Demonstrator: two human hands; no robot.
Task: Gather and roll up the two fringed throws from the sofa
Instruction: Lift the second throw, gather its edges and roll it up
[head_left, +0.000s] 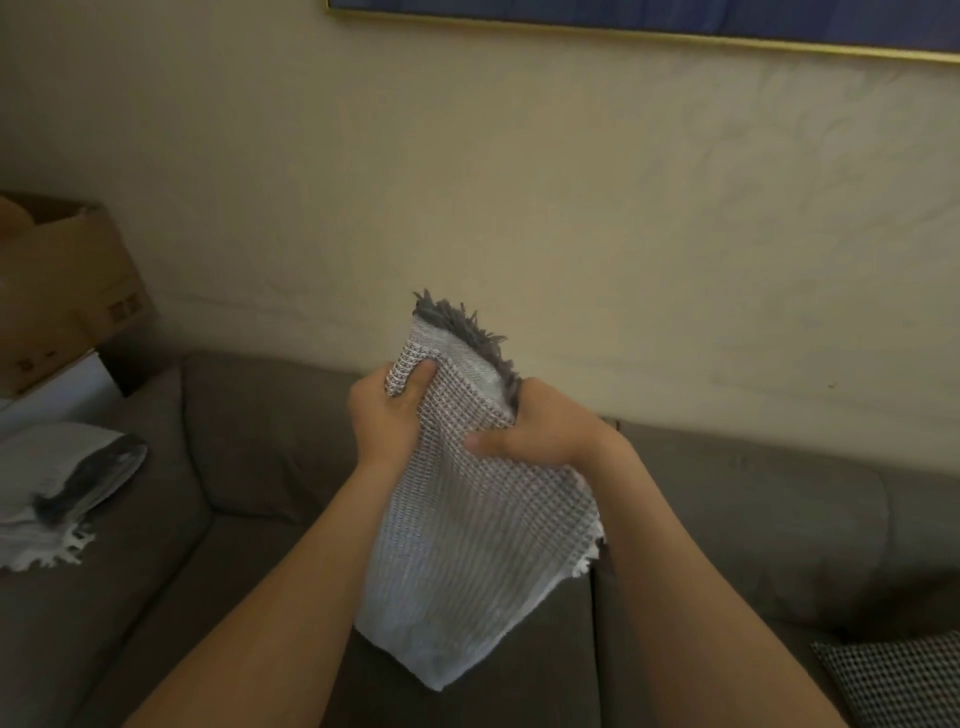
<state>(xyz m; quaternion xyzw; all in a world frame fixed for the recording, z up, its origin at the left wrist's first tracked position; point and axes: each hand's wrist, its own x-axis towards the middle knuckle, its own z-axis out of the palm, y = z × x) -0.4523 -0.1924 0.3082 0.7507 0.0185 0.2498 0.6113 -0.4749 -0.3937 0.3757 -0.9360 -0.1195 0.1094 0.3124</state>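
Observation:
A grey-and-white woven throw (467, 561) with a dark grey fringe at its top is held up in front of me, above the sofa seat. My left hand (387, 415) grips its upper left edge, fingers curled round the cloth. My right hand (535, 436) grips the upper right part just below the fringe. The folded cloth hangs down between my forearms. A second throw (57, 483), white with a dark band and a white fringe, lies bunched on the sofa's left end.
The brown sofa (270, 447) runs along a cream wall. A cardboard box (62, 291) stands at the far left behind the sofa arm. A patterned cushion (893, 680) lies at the bottom right. A framed picture (675, 21) hangs above.

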